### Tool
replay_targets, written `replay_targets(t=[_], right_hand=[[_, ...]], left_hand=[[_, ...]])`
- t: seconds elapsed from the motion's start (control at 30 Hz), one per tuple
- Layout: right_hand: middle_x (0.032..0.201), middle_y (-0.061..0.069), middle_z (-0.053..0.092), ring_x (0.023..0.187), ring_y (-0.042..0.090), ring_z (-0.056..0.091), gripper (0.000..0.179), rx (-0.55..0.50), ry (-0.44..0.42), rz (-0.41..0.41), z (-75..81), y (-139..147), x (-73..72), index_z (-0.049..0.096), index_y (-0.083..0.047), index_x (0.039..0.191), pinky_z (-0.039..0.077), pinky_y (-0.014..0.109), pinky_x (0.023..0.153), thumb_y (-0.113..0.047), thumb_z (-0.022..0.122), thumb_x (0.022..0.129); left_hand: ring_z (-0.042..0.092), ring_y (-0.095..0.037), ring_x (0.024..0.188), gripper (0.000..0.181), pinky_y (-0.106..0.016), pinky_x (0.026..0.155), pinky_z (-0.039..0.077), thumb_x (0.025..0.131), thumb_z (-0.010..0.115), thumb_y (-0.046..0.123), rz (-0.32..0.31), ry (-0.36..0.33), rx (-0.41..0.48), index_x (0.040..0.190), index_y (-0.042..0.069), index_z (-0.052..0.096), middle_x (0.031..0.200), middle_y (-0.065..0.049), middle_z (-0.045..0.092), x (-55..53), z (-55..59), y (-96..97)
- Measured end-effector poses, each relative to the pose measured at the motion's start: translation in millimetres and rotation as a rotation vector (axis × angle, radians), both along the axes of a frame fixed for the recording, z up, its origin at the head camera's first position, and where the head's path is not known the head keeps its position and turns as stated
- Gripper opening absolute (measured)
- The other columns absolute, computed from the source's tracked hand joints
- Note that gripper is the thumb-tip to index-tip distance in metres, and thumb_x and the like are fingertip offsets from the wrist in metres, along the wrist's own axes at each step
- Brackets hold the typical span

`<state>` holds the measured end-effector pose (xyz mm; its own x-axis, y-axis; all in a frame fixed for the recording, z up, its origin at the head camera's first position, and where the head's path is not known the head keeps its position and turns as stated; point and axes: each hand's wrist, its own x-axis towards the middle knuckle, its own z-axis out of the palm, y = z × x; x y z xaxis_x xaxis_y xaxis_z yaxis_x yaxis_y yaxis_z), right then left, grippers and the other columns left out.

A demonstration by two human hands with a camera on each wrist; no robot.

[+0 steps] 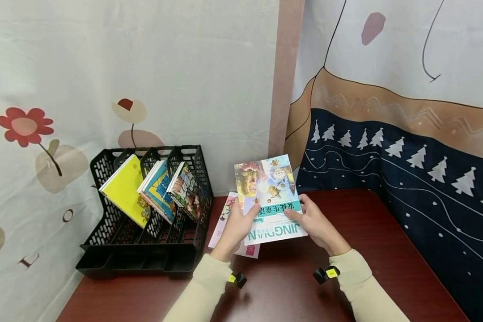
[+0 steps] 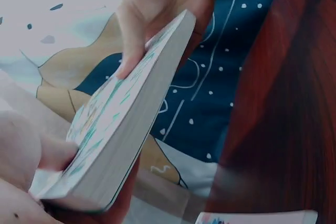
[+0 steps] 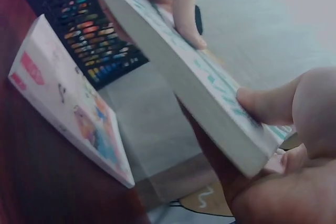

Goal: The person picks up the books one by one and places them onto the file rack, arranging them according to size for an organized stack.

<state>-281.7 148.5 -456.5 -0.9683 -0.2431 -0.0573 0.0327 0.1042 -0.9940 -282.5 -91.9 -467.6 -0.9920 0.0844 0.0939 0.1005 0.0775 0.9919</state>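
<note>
Both hands hold a paperback book (image 1: 270, 197) up over the table, its illustrated cover facing up and its lettering upside down in the head view. My left hand (image 1: 241, 223) grips the left edge, thumb on the cover and fingers underneath. On the opposite edge, my right hand (image 1: 315, 222) has the same grip. In the left wrist view the thick page edge of the book (image 2: 142, 114) shows between the two hands. Below and to the left, a pink book (image 3: 71, 95) lies on the table, partly covered by the held book and left hand in the head view.
At the left stands a black file rack (image 1: 145, 248) with slots. It holds a yellow book (image 1: 124, 192), blue-covered books (image 1: 161, 190) and a dark-covered book (image 1: 187, 190). The reddish-brown table (image 1: 386, 250) meets a patterned curtain (image 1: 386, 165) at the right and back.
</note>
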Motion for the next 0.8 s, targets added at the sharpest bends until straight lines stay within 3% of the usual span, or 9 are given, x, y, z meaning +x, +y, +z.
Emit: replay_targets(t=[0.13, 0.27, 0.47, 0.53, 0.63, 0.7, 0.8], right_hand=[[0.132, 0.020, 0.076, 0.099, 0.023, 0.084, 0.050, -0.012, -0.024, 0.028, -6.8, -1, -2.8, 0.039, -0.007, 0.148, 0.068, 0.033, 0.087, -0.022, 0.069, 0.111], [0.131, 0.017, 0.078, 0.101, 0.023, 0.083, 0.057, 0.005, -0.062, 0.063, -12.9, -2, -4.7, 0.040, -0.008, 0.152, 0.068, 0.033, 0.090, -0.026, 0.073, 0.109], [0.135, 0.019, 0.076, 0.101, 0.023, 0.082, 0.070, 0.043, -0.072, 0.088, -16.6, 2, -6.7, 0.034, -0.009, 0.164, 0.069, 0.040, 0.090, -0.027, 0.073, 0.109], [0.140, 0.022, 0.073, 0.100, 0.025, 0.081, 0.074, 0.036, -0.061, 0.078, -17.1, 6, -8.3, 0.031, -0.011, 0.168, 0.069, 0.042, 0.088, -0.027, 0.073, 0.109], [0.147, 0.025, 0.068, 0.098, 0.026, 0.081, 0.080, 0.018, -0.047, 0.057, -17.4, 14, -11.4, 0.025, -0.015, 0.172, 0.070, 0.042, 0.086, -0.030, 0.073, 0.109], [0.148, 0.027, 0.066, 0.096, 0.026, 0.080, 0.082, 0.003, -0.040, 0.041, -18.0, 20, -14.1, 0.022, -0.016, 0.173, 0.070, 0.041, 0.085, -0.030, 0.072, 0.110], [0.149, 0.028, 0.063, 0.096, 0.024, 0.080, 0.083, -0.017, -0.040, 0.019, -18.3, 27, -17.1, 0.019, -0.018, 0.174, 0.070, 0.041, 0.086, -0.030, 0.071, 0.111]], left_hand=[[0.073, -0.025, 0.120, 0.049, -0.046, 0.112, 0.059, 0.112, 0.064, 0.018, 0.083, 0.014, 0.004, 0.156, 0.006, 0.046, 0.136, -0.020, 0.069, -0.2, -3.1, 4.2], [0.074, -0.030, 0.119, 0.046, -0.049, 0.108, 0.061, 0.110, 0.065, 0.016, 0.141, -0.005, 0.002, 0.152, 0.006, 0.050, 0.133, -0.021, 0.070, -0.7, -9.2, 4.6], [0.069, -0.033, 0.127, 0.053, -0.056, 0.119, 0.051, 0.109, 0.067, 0.018, 0.133, 0.031, -0.103, 0.157, 0.004, 0.048, 0.135, -0.021, 0.069, -2.9, -11.0, -8.4], [0.070, -0.029, 0.122, 0.052, -0.052, 0.116, 0.054, 0.110, 0.068, 0.019, 0.102, 0.041, -0.130, 0.157, 0.005, 0.049, 0.133, -0.019, 0.070, -4.7, -8.9, -15.1], [0.076, -0.021, 0.103, 0.048, -0.041, 0.097, 0.063, 0.111, 0.067, 0.018, 0.017, 0.031, -0.134, 0.155, 0.008, 0.051, 0.125, -0.017, 0.075, -8.7, -4.8, -26.6], [0.078, -0.018, 0.090, 0.046, -0.036, 0.083, 0.066, 0.111, 0.066, 0.018, -0.072, 0.003, -0.131, 0.154, 0.009, 0.051, 0.117, -0.018, 0.078, -11.8, -3.5, -35.7], [0.081, -0.021, 0.084, 0.049, -0.039, 0.076, 0.068, 0.112, 0.064, 0.018, -0.227, -0.053, -0.128, 0.158, 0.011, 0.049, 0.115, -0.017, 0.081, -16.4, -4.6, -49.9]])
